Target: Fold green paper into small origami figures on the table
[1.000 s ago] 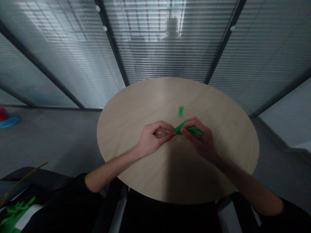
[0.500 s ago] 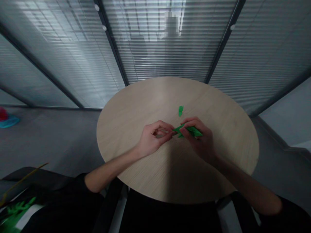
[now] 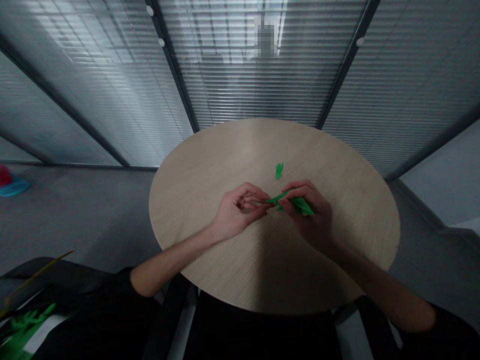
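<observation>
Above the middle of the round wooden table (image 3: 210, 165), a folded green piece (image 3: 303, 205), thin like paper or a leaf, is between my two hands. My right hand (image 3: 313, 212) grips its wider end, with the thumb in front and the fingers behind. My left hand (image 3: 240, 210) pinches the narrow left tip between thumb and fingertips. Part of the piece is hidden by my right thumb and fingers. A small green scrap (image 3: 279, 171) lies on the table just beyond my hands.
At lower left, green leafy pieces (image 3: 28, 327) and a white item (image 3: 45, 332) lie beside a thin yellowish stick (image 3: 41, 277). A blue and red object (image 3: 15, 186) is on the floor at far left. Glass panels with blinds (image 3: 247, 90) stand behind the table.
Both hands have shifted only slightly, and my right hand has moved a touch to the right with the green piece. The scrap on the table has stayed put.
</observation>
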`<state>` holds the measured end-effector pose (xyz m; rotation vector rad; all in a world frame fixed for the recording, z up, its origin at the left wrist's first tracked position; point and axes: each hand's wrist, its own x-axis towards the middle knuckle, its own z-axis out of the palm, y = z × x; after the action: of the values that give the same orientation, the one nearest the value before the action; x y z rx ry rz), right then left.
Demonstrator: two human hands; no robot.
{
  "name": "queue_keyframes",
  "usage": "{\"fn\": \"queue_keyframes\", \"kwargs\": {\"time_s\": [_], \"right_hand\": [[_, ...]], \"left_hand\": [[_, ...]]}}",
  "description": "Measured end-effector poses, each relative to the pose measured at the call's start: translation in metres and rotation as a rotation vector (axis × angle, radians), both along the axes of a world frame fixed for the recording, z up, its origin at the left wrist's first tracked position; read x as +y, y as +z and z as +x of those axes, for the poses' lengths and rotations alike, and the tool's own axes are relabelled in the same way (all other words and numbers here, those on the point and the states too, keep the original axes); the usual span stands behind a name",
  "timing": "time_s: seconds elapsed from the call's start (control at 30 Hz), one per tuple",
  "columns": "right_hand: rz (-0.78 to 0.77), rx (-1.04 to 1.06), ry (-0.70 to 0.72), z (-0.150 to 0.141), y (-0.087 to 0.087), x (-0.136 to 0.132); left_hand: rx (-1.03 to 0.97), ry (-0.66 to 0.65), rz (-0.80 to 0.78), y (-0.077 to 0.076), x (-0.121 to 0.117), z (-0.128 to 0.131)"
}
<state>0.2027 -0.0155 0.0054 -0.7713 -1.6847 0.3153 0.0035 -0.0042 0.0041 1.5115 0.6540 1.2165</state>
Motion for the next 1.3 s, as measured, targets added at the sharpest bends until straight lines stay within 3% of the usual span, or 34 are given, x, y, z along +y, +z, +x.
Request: {"fn": "queue_keyframes", "kwargs": {"time_s": [0.53, 1.3], "right_hand": [[0.015, -0.035, -0.016, -0.0029, -0.0007, -0.001], [0.052, -0.032, -0.05, 0.0005, 0.0012, -0.0008]], "left_hand": [[0.086, 0.054, -0.021, 0.0028, -0.0016, 0.0022], [0.054, -0.009, 0.049, 0.0007, -0.0003, -0.0026]]}}
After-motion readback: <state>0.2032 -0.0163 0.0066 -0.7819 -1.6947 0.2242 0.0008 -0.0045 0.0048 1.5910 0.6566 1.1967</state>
